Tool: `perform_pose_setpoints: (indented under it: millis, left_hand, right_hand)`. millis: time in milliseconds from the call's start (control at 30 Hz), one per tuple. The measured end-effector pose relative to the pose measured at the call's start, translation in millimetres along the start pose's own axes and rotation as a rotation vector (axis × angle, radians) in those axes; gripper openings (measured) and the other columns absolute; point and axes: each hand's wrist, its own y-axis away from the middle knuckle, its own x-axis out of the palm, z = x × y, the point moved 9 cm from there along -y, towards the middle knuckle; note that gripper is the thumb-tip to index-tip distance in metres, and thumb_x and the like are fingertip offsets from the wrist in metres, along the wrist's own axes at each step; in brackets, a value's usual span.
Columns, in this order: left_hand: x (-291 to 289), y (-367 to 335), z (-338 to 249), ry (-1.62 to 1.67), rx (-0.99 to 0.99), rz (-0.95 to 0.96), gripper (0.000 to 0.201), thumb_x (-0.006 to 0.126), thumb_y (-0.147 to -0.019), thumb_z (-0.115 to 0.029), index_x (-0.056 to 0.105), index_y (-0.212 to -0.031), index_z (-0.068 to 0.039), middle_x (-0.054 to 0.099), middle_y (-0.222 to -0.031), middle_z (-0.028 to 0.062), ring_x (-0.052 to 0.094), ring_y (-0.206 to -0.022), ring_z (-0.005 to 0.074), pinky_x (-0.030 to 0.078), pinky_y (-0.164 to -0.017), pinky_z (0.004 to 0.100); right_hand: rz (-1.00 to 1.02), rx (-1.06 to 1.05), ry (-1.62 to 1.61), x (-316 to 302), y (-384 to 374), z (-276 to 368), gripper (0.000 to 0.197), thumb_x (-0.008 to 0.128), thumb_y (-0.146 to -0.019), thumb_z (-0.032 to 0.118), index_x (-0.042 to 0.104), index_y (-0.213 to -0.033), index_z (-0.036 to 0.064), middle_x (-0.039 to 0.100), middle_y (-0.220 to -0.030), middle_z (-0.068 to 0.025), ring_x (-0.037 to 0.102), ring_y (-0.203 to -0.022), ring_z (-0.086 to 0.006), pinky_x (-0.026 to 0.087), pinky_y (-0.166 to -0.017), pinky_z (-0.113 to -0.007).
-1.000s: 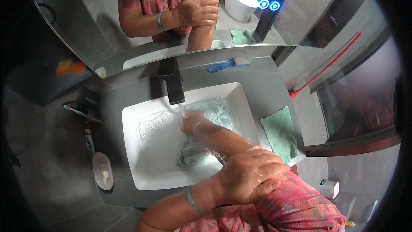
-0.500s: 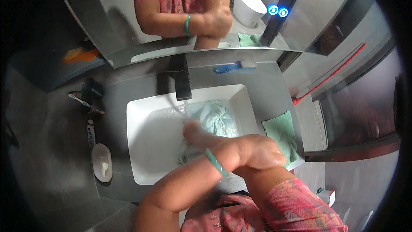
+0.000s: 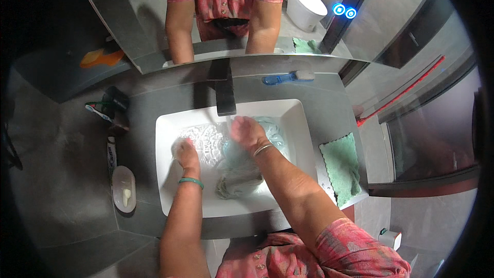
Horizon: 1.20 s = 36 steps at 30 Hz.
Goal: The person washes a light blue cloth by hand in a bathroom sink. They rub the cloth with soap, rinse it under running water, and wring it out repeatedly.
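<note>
Under the black faucet (image 3: 225, 98), my right hand (image 3: 248, 133) is held palm up, fingers loosely curved and empty, with a silver bangle at its wrist. My left hand (image 3: 186, 154) is over the rippling water at the left of the white basin (image 3: 162, 175). A green bangle circles that wrist, and motion smears its fingers. Pale blue-green wet cloth (image 3: 272, 128) lies in the water behind and beside my right hand, partly hidden by it. Closer to me, a greyish wet bundle of cloth (image 3: 239, 183) rests in the basin.
A blue-handled brush (image 3: 288, 78) lies behind the basin. On the right counter is a green cloth (image 3: 341, 167). At left are a soap dish (image 3: 123, 190), a tube (image 3: 111, 155) and a dark cup with a toothbrush (image 3: 100, 113). A mirror (image 3: 231, 31) spans the back.
My left hand has come off my right forearm and moved left over the water. My right hand has moved forward and slightly right, under the faucet.
</note>
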Motion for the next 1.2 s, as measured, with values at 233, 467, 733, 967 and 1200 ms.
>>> perform_pose_setpoints:
  millis: [233,467,733,967,1200]
  left_hand:
    - [112.0,199.5,-80.6,0.234,0.198,0.880,0.043,0.038,-0.105,-0.026,0.063,-0.127,0.003,0.068,-0.125,0.0181,0.063,-0.119,0.0275,0.049,-0.103,0.0402]
    - [129.4,348.1,-164.9,-0.020,1.376,1.114,0.036,0.052,-0.102,-0.030,0.065,-0.125,-0.006,0.060,-0.137,0.0143,0.055,-0.129,0.0354,0.037,-0.113,0.0507]
    - [135.7,338.3,-160.2,-0.105,1.316,0.973,0.032,0.058,-0.090,-0.020,0.067,-0.118,-0.008,0.060,-0.126,0.0164,0.053,-0.124,0.0383,0.043,-0.108,0.0509]
    - [117.9,195.0,-105.9,-0.606,0.930,0.491,0.023,0.060,-0.091,-0.016,0.068,-0.109,-0.004,0.062,-0.120,0.0195,0.060,-0.110,0.0413,0.050,-0.097,0.0475]
    - [50.5,61.5,-29.9,-1.466,0.628,0.343,0.020,0.060,-0.087,-0.017,0.077,-0.093,-0.008,0.074,-0.092,0.0172,0.072,-0.086,0.0370,0.056,-0.079,0.0492]
  right_hand:
    - [-0.031,0.053,-0.024,3.1,3.0,7.5,0.013,0.055,-0.093,0.016,0.065,-0.094,0.0082,0.067,-0.096,-0.0051,0.065,-0.092,-0.0220,0.050,-0.084,-0.035]
    - [-0.312,0.052,-0.315,-0.5,3.0,1.3,0.021,0.044,-0.095,0.010,0.063,-0.086,0.0046,0.067,-0.090,-0.0094,0.065,-0.089,-0.0240,0.050,-0.082,-0.031]
    - [-0.170,0.044,-0.030,11.8,15.5,-0.6,0.029,0.041,-0.100,0.018,0.066,-0.091,0.0046,0.068,-0.082,-0.0057,0.063,-0.073,-0.0237,0.051,-0.078,-0.045]
    - [-0.292,-0.024,0.290,11.7,30.0,10.9,0.029,0.044,-0.103,0.026,0.067,-0.102,0.0085,0.071,-0.091,-0.0078,0.068,-0.084,-0.0281,0.054,-0.083,-0.047]
    - [-0.225,0.093,0.327,37.1,32.0,-31.7,0.032,0.045,-0.103,0.030,0.064,-0.100,0.0045,0.072,-0.099,-0.0132,0.071,-0.095,-0.0330,0.058,-0.086,-0.047]
